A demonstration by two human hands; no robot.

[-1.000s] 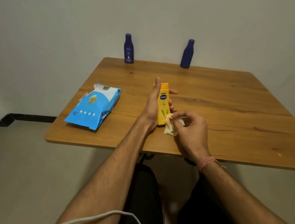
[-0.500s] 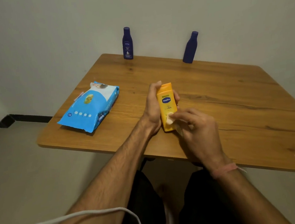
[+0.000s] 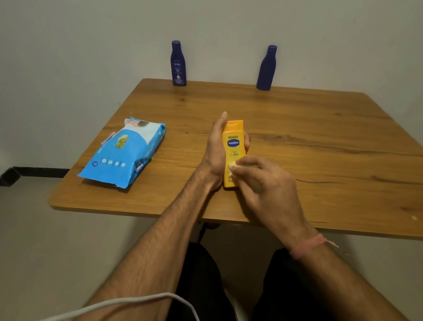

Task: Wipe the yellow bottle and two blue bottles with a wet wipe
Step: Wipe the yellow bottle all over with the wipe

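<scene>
left hand (image 3: 216, 151) curled gripping, right hand (image 3: 262, 181) pinching, forearms extended

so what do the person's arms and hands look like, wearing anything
Both forearms are bare, with no sleeves in view. The right hand has a pinkish thread band around its wrist, loose ends trailing. The left hand shows no band, ring or watch.

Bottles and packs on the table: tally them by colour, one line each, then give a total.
Yellow: 1, the yellow bottle, gripped by the left hand while the right hand presses the wet wipe on it.
Dark blue: 2, the labelled blue bottle and the plain blue bottle, upright at the far edge.
Light blue: 1, the wipes pack.
Total: 4
</scene>
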